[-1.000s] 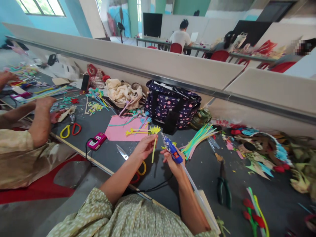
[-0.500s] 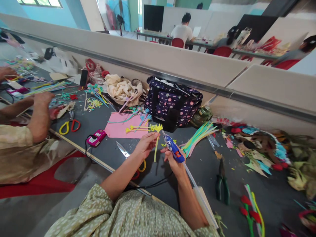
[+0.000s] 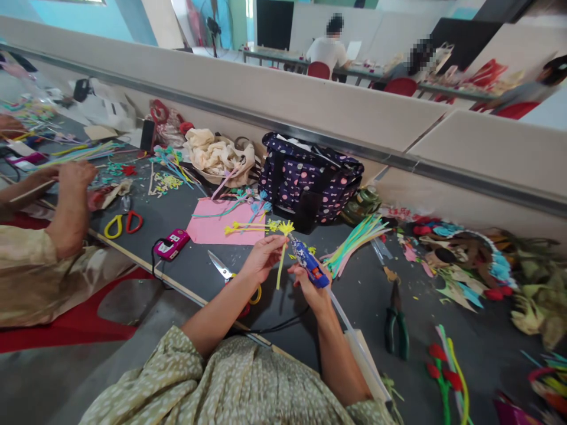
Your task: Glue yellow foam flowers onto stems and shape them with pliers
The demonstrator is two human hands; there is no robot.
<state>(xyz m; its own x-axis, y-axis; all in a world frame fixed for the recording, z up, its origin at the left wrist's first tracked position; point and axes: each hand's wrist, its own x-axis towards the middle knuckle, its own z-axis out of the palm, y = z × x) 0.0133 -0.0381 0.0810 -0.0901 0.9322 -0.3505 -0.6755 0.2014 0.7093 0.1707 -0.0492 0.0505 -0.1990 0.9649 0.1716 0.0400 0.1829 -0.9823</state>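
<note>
My left hand [image 3: 264, 257] pinches a yellow pipe-cleaner flower [image 3: 282, 260] by its stem, just under the fringed head. In my right hand [image 3: 310, 284] is a blue glue gun [image 3: 309, 263], with a long clear glue stick out of its back end. The gun's nozzle meets or nearly meets the flower head; I cannot tell which. Finished-looking yellow flower stems lie on a pink sheet [image 3: 208, 224] beyond my left hand. Scissors [image 3: 221, 268] with yellow and red handles lie partly hidden under my left forearm.
Pipe cleaners [image 3: 357, 245] lie right of the glue gun, pliers [image 3: 396, 324] nearer me. A dark patterned bag [image 3: 310, 177] and a cream cloth bag [image 3: 221, 156] stand along the partition. A pink power strip [image 3: 172, 244] sits left; a co-worker's arm [image 3: 73, 200] is farther left.
Both hands keep nearly the same place and hold. The flower head has turned slightly by the nozzle. The co-worker's hands at left have shifted a little.
</note>
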